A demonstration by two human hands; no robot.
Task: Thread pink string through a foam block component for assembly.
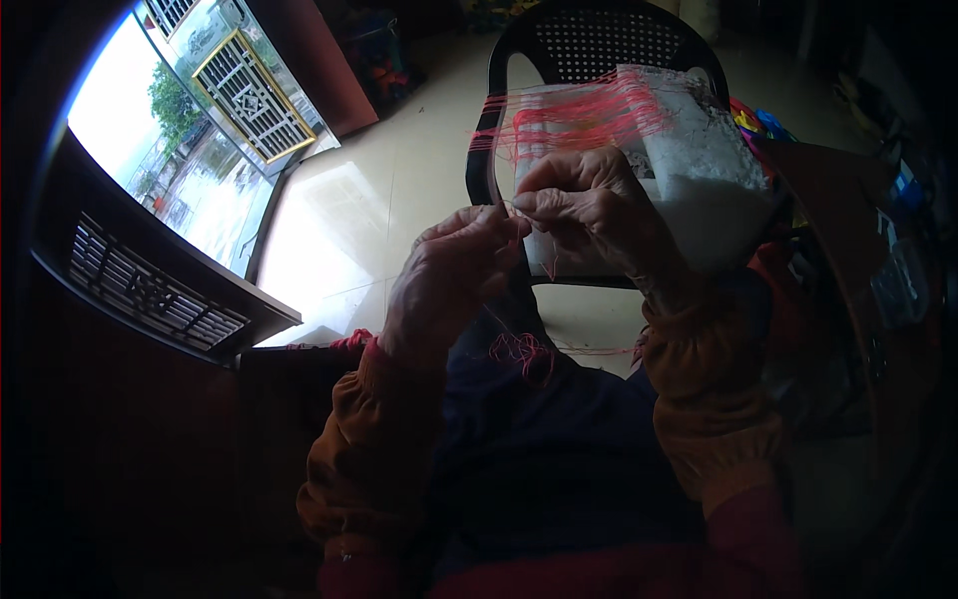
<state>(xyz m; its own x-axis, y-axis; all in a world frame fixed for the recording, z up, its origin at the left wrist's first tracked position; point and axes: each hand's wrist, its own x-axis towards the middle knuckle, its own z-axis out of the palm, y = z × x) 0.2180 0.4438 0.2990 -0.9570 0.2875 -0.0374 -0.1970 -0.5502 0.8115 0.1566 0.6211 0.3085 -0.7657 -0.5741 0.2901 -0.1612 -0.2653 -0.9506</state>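
My left hand (454, 265) and my right hand (604, 215) meet fingertip to fingertip in front of a black plastic chair. Both are closed in a pinch on thin red thread, and a short loop of it dangles just below the fingers. What exactly lies between the fingertips is too small to make out. Beyond them, many red strands (589, 110) stretch in a row across a white foam block (699, 150) on the chair seat. A loose tangle of red thread (524, 354) rests on my dark-clothed lap.
The black chair (482, 160) has a perforated backrest. At left, a doorway with a gilt-edged metal gate (254, 95) opens outdoors. A brown panel (838, 200) and colourful items (763, 125) stand close by on the right. Pale tiles (429, 100) cover the floor.
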